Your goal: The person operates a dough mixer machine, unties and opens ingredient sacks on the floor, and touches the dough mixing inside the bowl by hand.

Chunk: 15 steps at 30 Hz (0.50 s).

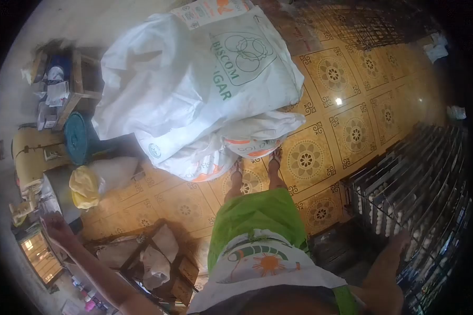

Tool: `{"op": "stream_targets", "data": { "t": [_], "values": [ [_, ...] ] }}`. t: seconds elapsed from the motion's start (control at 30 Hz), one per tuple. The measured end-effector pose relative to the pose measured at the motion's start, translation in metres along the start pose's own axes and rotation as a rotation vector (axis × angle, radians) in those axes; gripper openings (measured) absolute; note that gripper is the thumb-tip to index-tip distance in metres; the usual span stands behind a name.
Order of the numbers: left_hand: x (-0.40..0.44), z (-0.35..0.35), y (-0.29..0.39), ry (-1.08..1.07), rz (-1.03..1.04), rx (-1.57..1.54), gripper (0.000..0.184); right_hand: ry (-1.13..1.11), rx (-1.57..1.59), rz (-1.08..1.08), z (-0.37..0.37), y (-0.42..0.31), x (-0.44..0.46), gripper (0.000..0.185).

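My left hand [58, 230] is stretched far out to the left, close to a silvery metal part [50, 202] of a cream-coloured machine [34, 155]. Its fingers are small and dim, and whether they touch the metal is unclear. On the right, my right hand [399, 240] is at the edge of a dark rack [404, 184]. Rows of small white rounded pieces [386, 218] show on its trays. The fingers of this hand blend into the shadow, so their grip is hidden.
Large white sacks [247, 79] are piled in front of my feet on the patterned tile floor [347, 115]. At left are a teal round lid [76, 137], a yellow bag [84, 187] and a wooden shelf [76, 94]. Cardboard boxes [184, 270] lie near my left side.
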<state>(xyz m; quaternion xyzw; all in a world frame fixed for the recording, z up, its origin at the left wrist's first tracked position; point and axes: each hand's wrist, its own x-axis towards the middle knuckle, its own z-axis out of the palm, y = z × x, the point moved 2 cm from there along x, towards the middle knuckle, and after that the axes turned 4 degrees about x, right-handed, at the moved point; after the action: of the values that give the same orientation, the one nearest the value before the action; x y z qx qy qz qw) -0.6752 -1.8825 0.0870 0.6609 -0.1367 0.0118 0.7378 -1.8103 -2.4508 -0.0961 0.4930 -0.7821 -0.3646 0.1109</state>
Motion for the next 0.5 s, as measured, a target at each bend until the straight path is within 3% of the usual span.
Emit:
{"op": "stream_targets", "data": {
  "t": [0.03, 0.1, 0.13, 0.2, 0.23, 0.27, 0.33, 0.4, 0.47, 0.5],
  "values": [
    [-0.001, 0.005, 0.0, 0.0, -0.005, -0.008, 0.021, 0.028, -0.188, -0.115, 0.027, -0.006, 0.018, 0.033],
    [-0.008, 0.008, 0.0, 0.184, -0.026, -0.003, 0.007, -0.023, -0.003, -0.258, 0.058, -0.083, 0.022, 0.032],
    [-0.006, 0.001, 0.004, 0.185, -0.029, -0.004, 0.007, -0.134, 0.367, -0.278, 0.066, -0.146, 0.006, 0.031],
    [-0.002, -0.015, 0.015, -0.092, -0.092, -0.061, 0.022, -0.554, 1.349, -0.196, 0.072, -0.277, -0.054, 0.031],
    [-0.008, -0.017, 0.035, -0.193, 0.24, 0.588, 0.019, -0.768, 1.571, -0.203, 0.076, -0.329, -0.078, 0.031],
    [-0.015, -0.02, 0.055, -0.077, 0.626, 1.206, 0.017, -0.715, 1.533, -0.282, -0.042, -0.348, -0.179, 0.036],
    [-0.015, -0.065, 0.106, 0.181, 0.771, 1.642, 0.021, -0.802, 1.471, -0.585, -0.07, -0.41, -0.237, 0.026],
    [-0.02, -0.09, 0.144, 0.197, 0.87, 1.641, 0.025, -0.964, 1.53, -0.599, -0.148, -0.419, -0.31, 0.019],
    [-0.026, -0.119, 0.145, 0.073, 0.359, 1.22, 0.017, -1.028, 1.467, -1.001, -0.142, -0.444, -0.316, 0.014],
    [-0.039, -0.132, 0.126, -0.008, 0.123, 0.896, 0.011, -1.031, 1.461, -1.011, -0.145, -0.448, -0.319, 0.014]
  ]
}}
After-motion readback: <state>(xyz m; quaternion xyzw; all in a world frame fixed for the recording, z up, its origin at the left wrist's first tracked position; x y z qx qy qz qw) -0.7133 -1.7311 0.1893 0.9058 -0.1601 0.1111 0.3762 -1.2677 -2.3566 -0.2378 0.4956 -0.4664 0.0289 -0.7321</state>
